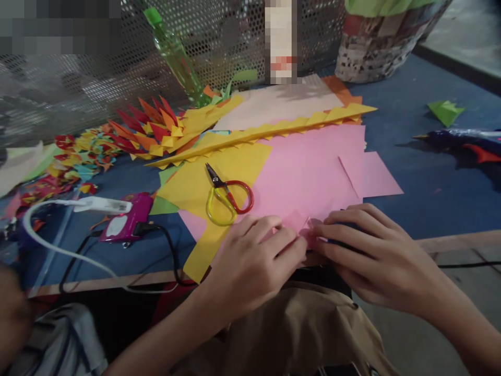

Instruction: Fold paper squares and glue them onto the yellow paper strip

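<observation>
At the table's near edge, my left hand (266, 250) and my right hand (362, 245) meet over a small piece of pink paper (294, 218). Both have their fingers bent and closed on it; part of the piece is hidden under them. Beneath lies a large pink sheet (313, 162), with a smaller pink piece (378, 175) at its right. Scissors (221, 190) with one red and one yellow handle rest on yellow paper (188, 183), just beyond my left hand. A long folded yellow paper strip (266, 133) crosses the sheets farther back.
Many folded colored paper pieces (90, 151) are heaped at the left. A purple device (127, 219) with cables sits nearer. A green-capped bottle (178, 57) leans on the mesh panel (227, 36). At right are a green paper piece (446, 112) and a glue-gun-like tool (465, 141).
</observation>
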Tool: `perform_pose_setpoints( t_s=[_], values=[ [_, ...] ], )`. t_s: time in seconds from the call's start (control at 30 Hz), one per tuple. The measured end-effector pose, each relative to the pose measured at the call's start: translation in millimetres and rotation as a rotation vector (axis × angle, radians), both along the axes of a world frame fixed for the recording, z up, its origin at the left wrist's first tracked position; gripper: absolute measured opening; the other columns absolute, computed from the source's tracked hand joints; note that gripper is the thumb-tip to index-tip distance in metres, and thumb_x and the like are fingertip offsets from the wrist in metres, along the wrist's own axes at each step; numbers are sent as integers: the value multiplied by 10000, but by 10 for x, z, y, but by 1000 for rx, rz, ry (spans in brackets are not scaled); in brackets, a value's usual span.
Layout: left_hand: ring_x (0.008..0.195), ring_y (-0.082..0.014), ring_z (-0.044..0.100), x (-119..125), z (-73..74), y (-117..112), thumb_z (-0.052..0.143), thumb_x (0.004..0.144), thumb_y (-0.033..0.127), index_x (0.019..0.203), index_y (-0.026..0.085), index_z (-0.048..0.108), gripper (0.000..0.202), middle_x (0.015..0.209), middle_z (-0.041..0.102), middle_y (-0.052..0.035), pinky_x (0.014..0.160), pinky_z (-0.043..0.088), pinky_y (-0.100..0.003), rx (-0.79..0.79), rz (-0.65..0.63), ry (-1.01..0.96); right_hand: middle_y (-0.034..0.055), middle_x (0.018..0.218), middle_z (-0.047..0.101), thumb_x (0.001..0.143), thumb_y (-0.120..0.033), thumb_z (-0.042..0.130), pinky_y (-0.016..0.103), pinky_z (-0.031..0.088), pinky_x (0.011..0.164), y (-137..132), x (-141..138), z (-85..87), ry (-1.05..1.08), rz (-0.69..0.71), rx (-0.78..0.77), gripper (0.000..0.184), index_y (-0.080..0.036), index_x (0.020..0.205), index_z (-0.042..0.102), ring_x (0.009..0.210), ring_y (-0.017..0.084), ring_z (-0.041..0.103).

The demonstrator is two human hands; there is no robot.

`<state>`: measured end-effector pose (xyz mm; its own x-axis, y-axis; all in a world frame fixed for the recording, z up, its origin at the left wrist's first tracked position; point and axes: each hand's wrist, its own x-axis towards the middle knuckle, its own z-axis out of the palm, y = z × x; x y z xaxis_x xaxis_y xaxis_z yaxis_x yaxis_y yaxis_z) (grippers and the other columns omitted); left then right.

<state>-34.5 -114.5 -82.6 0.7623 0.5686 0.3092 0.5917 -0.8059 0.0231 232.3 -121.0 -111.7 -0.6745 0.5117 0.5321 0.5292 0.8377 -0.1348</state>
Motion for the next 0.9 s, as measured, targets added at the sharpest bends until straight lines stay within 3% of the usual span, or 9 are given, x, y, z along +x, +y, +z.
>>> perform_pose_setpoints(
  t_s=[0.17,0.43,0.73,0.9],
  values=[
    [915,-190,648,35,64,32,554,1122,281,1070,172,697,187,1021,726,-37,794,541,-348,-150,-12,-9,100,1327,719,943,-117,616,497,513,1011,-44,20,-34,0,-28,-10,326,-140,1259,695,1234,280,595],
    [932,-219,682,49,8,-12,577,1092,200,1121,143,663,107,984,717,-20,820,546,-379,51,-38,31,57,1272,742,936,-118,726,438,523,979,-72,-37,-31,45,-72,-21,242,-171,1172,726,1180,247,617],
    [954,-181,631,113,54,111,563,1118,296,1040,195,693,183,1023,708,-12,862,504,-360,-326,76,-125,84,1243,752,847,-75,825,399,575,931,-188,-120,-153,166,-124,-40,383,-123,1210,713,1095,216,680],
    [942,-167,643,98,94,159,585,1114,307,1012,202,692,182,1004,709,3,857,498,-336,-398,84,-152,99,1316,741,838,-41,820,445,577,946,-212,-30,-227,148,-75,-45,410,-115,1230,726,1137,258,691]
  ],
)
